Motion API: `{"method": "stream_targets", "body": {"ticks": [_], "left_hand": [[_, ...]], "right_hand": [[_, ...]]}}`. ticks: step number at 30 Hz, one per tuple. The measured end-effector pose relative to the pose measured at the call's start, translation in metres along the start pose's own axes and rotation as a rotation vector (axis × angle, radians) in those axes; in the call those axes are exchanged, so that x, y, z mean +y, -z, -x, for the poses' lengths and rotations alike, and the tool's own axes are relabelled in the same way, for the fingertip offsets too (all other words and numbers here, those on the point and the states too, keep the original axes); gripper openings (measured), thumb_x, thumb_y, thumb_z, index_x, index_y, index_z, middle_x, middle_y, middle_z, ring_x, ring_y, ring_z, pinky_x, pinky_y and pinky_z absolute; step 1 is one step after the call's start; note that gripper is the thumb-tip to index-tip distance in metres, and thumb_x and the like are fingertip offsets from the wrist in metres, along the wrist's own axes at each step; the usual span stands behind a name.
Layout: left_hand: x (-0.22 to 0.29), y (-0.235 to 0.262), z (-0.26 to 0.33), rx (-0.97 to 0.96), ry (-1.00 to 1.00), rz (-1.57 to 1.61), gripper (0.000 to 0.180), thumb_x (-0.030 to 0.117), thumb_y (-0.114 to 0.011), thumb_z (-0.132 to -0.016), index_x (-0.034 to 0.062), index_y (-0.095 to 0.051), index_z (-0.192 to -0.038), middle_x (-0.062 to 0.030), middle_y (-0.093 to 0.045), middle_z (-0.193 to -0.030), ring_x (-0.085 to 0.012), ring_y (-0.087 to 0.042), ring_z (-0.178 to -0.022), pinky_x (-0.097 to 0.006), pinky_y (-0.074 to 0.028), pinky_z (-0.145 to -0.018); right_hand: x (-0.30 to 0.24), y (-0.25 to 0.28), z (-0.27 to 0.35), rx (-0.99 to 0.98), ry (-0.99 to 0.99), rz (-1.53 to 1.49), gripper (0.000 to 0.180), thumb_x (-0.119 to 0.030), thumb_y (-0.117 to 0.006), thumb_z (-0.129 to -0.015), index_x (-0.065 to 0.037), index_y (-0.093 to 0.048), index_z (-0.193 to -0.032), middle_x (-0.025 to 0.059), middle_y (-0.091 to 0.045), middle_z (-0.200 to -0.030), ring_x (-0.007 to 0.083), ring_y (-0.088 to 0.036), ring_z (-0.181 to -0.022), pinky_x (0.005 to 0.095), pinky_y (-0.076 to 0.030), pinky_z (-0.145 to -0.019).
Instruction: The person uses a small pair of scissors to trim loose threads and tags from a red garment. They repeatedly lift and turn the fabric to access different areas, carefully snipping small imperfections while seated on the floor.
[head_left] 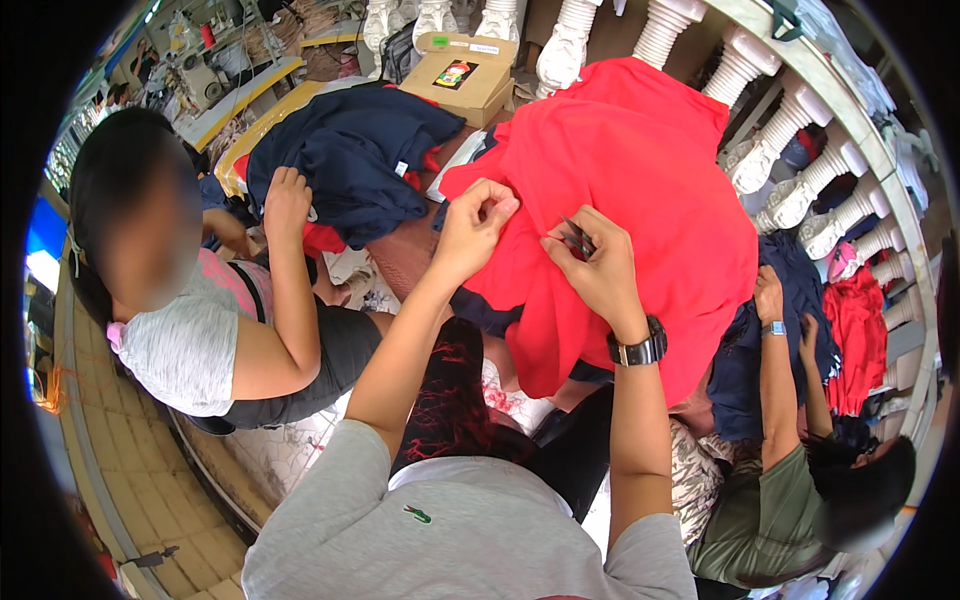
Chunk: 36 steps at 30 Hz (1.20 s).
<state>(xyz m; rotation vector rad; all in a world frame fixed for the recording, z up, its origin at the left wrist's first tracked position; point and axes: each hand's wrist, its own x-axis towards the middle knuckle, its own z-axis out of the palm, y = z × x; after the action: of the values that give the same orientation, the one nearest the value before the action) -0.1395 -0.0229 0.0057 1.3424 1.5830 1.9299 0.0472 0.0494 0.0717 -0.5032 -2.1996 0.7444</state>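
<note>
The wearer's right hand (pixel 605 262) is closed around a small dark tool (pixel 577 238), apparently snips, with its tip raised over the cloth. The left hand (pixel 470 230) is pinched, thumb against index finger, the other fingers loosely curled; whether a thread is held between the tips cannot be told. The red cloth (pixel 640 170) lies heaped directly in front of the wearer, beneath both hands, with its near edge hanging toward the lap. Caution: loose folds lie close under the tool; closing it without the fabric drawn clear may nick the cloth. The pinched fingertips are also near the tool, so a careless swing may cut them. The hanging edge may drag the heap off toward the floor if pulled. Markings, near to far: a small green animal emblem (pixel 417 514) is on the chest of the wearer's gray shirt (pixel 470 550); a white tag (pixel 401 168) shows on the navy cloth (pixel 345 140) to the left, its print illegible; beyond, a cardboard box (pixel 430 88) bears a colourful picture sticker (pixel 456 74), a green sticker (pixel 440 41) and a white label (pixel 484 48).
</note>
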Motion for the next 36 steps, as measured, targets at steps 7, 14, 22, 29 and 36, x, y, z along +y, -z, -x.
{"method": "stream_targets", "body": {"ticks": [7, 14, 22, 29, 36], "left_hand": [[0.037, 0.039, 0.035, -0.159, 0.198, 0.216, 0.014, 0.017, -0.060, -0.103, 0.0028, -0.060, -0.101, -0.0032, -0.062, -0.091, -0.0080, -0.055, -0.078, -0.024, -0.046, -0.070], [0.041, -0.005, 0.034, -0.238, 0.195, 0.268, 0.016, 0.018, -0.061, -0.103, 0.0018, -0.062, -0.100, -0.0008, -0.063, -0.082, -0.0074, -0.058, -0.072, -0.023, -0.048, -0.069], [0.052, 0.010, 0.072, -0.140, 0.229, 0.133, 0.015, 0.014, -0.065, -0.100, -0.0014, -0.069, -0.098, -0.0044, -0.069, -0.081, -0.0072, -0.062, -0.074, -0.023, -0.050, -0.069], [0.037, 0.000, 0.078, 0.134, 0.135, 0.096, 0.013, 0.008, -0.067, -0.098, -0.0028, -0.071, -0.104, -0.0079, -0.073, -0.091, -0.0093, -0.066, -0.081, -0.025, -0.053, -0.077], [0.025, -0.002, 0.080, 0.128, 0.005, 0.312, 0.008, 0.006, -0.065, -0.099, -0.0016, -0.065, -0.103, -0.0097, -0.069, -0.113, -0.0118, -0.064, -0.098, -0.027, -0.051, -0.088]], "right_hand": [[-0.026, 0.015, 0.033, 0.041, -0.098, -0.251, 0.013, 0.002, -0.076, -0.082, 0.002, -0.064, -0.079, 0.0034, -0.054, -0.071, 0.0086, -0.050, -0.062, 0.0256, -0.038, -0.058], [-0.024, -0.002, 0.043, 0.064, -0.114, -0.286, 0.012, 0.001, -0.076, -0.083, 0.001, -0.064, -0.080, 0.0018, -0.054, -0.071, 0.0068, -0.047, -0.061, 0.0251, -0.036, -0.056], [-0.017, 0.001, 0.072, 0.111, -0.215, -0.205, 0.013, 0.002, -0.076, -0.083, 0.003, -0.063, -0.082, 0.0058, -0.056, -0.073, 0.0098, -0.051, -0.063, 0.0259, -0.039, -0.057], [-0.046, -0.023, 0.069, 0.150, -0.173, -0.302, 0.011, -0.001, -0.072, -0.088, 0.002, -0.064, -0.096, 0.0133, -0.069, -0.085, 0.0151, -0.064, -0.071, 0.0283, -0.047, -0.063], [-0.037, -0.058, 0.063, -0.183, -0.507, -0.626, 0.043, -0.038, -0.045, -0.109, 0.001, -0.060, -0.095, 0.0027, -0.048, -0.063, 0.0093, -0.045, -0.054, 0.0287, -0.034, -0.051]]}}
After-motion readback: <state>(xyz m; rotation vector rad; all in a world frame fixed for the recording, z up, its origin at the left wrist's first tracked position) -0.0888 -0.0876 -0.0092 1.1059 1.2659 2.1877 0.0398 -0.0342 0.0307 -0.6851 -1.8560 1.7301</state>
